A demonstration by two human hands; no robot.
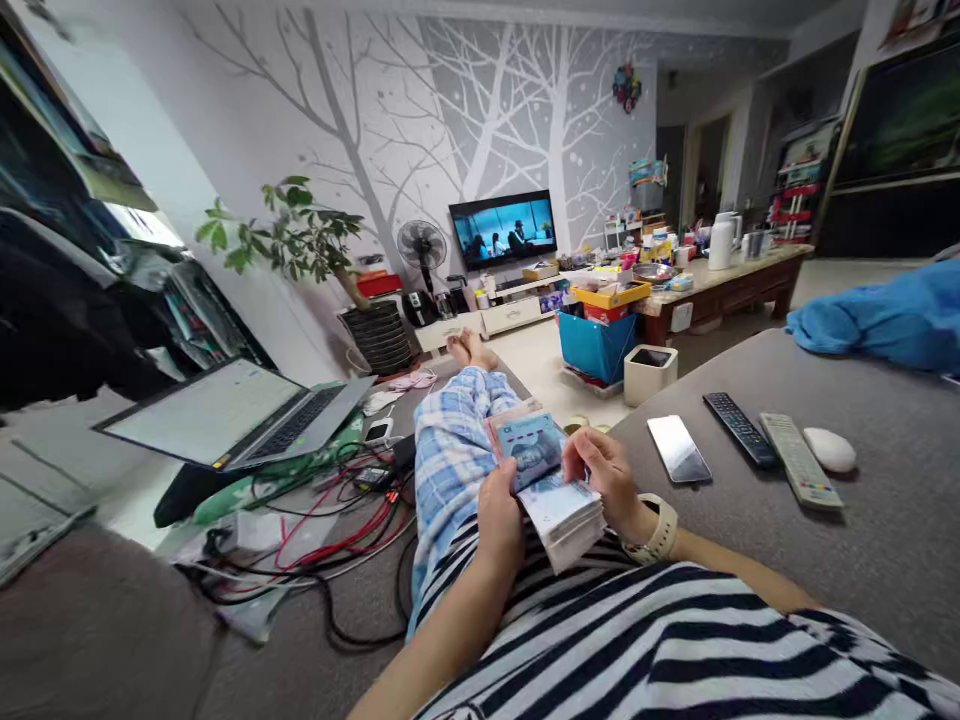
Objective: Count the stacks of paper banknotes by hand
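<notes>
Both hands grip a thick stack of banknotes (561, 508) over the lap. The left hand (499, 522) closes round its near-left edge with the thumb on top, and the right hand (611, 478) pinches the upper notes, which are lifted and bent back. Just right, on the grey sofa seat (885, 540), lie a phone (679, 448), a black remote (739, 428), a grey remote (799, 472) and a white mouse (829, 450). An open laptop (240, 412) sits left, above tangled cables (330, 535).
</notes>
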